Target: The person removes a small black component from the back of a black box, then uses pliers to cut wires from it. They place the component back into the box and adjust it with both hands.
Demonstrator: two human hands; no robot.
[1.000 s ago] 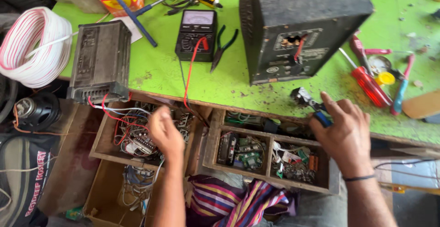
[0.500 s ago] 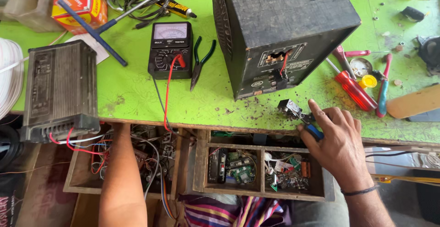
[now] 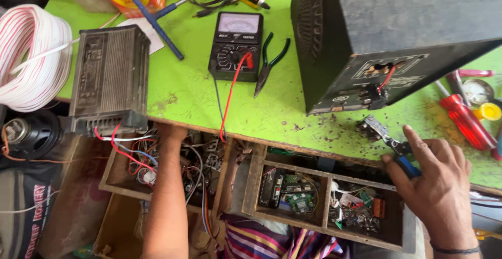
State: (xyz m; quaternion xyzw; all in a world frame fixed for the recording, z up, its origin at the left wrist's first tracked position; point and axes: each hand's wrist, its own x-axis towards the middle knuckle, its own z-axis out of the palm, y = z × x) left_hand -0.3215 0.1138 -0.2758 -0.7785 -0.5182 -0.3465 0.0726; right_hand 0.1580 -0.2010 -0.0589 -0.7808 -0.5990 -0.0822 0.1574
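Lower right of the frame, nearest: right hand (image 3: 439, 186) pinching the blue-handled tool (image 3: 407, 166) between thumb and forefinger, other fingers loosely spread, metal head lying on the green table (image 3: 183, 91) right at its front edge. Could slide off into the open right drawer (image 3: 254, 180) of circuit boards below if loosened, judging by how little of the tool sits on the tabletop.

Lower centre-left: left arm (image 3: 167, 201) reaching into the left drawer (image 3: 112, 170), hand hidden under the table edge, so cannot tell whether spread or closed. Buried among loose red, white and blue wires; likely to snag and tug on them when pulled back, perhaps dragging the grey metal unit (image 3: 107, 76) that overhangs the edge just above.

Mid-frame: red lead (image 3: 230, 97) trailing from the multimeter (image 3: 236, 44) over the edge beside that arm; could catch an elbow and pull the meter forward. Needle-nose pliers (image 3: 269, 63) just beside the meter.

Upper right: black speaker box (image 3: 397, 23) with a red wire at its terminals, near the tool head, easy to knock.
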